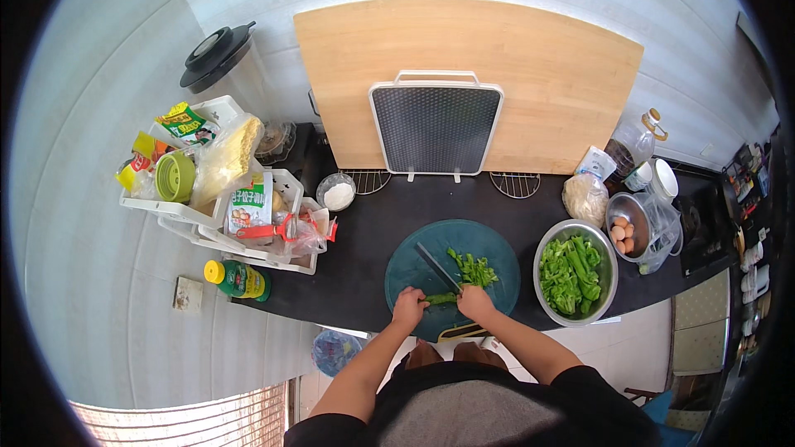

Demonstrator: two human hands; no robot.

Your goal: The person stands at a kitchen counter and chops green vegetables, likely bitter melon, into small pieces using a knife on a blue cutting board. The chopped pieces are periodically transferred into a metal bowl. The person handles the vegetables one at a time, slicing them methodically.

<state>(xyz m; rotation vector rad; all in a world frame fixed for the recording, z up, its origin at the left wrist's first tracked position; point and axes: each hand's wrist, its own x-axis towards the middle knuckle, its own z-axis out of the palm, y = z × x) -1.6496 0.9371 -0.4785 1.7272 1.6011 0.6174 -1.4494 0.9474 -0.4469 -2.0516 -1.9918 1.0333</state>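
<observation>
A round teal cutting board [406,257] lies at the counter's front edge, before me. My left hand [408,310] is closed around the end of what looks like a long green pepper [440,299], pressing it on the board. In my right hand [476,305] is a kitchen knife [438,266], its dark blade pointing away and to the left; my fingers hide the handle. The blade's lower part is beside the pepper's right end. Behind my right hand sits a small heap of chopped green pieces [476,270].
To the right stands a steel bowl [611,281] of green peppers, with a smaller bowl of eggs [623,236] beyond. White baskets [211,219] of packets and a green bottle [240,280] are at left. A black-faced board [436,128] leans at the back.
</observation>
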